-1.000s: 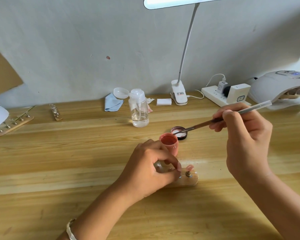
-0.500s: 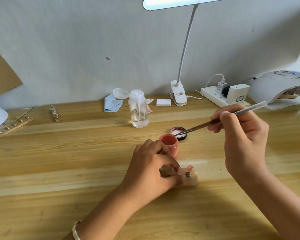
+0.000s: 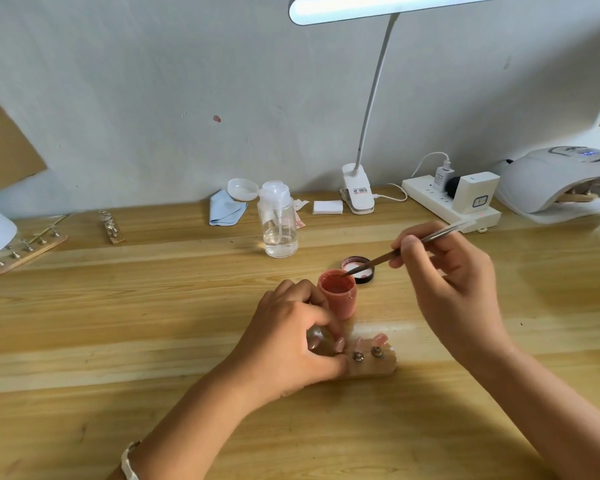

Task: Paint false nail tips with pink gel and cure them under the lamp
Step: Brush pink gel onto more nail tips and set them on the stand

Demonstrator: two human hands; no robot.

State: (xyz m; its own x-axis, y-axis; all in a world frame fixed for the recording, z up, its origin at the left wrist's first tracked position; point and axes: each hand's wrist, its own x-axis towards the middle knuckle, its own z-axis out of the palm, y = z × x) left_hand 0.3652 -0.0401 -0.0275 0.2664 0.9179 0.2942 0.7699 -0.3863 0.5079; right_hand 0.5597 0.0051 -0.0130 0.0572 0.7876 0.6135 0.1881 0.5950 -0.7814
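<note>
With the curing lamp [image 3: 551,181] parked far right for later, the left hand [image 3: 291,341] and right hand [image 3: 447,271] split duties, pinching the wooden holder [image 3: 374,365] steady and, over the open gel pot [image 3: 338,294] just behind it, gripping the brush [image 3: 378,259] to load pink for the 2 visible nail tips [image 3: 380,339]

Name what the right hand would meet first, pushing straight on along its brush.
The pink gel pot: the brush in the right hand points into its open mouth; contact unclear.

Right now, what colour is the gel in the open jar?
Dusty coral pink, like the jar itself; the head view shows it best.
</note>
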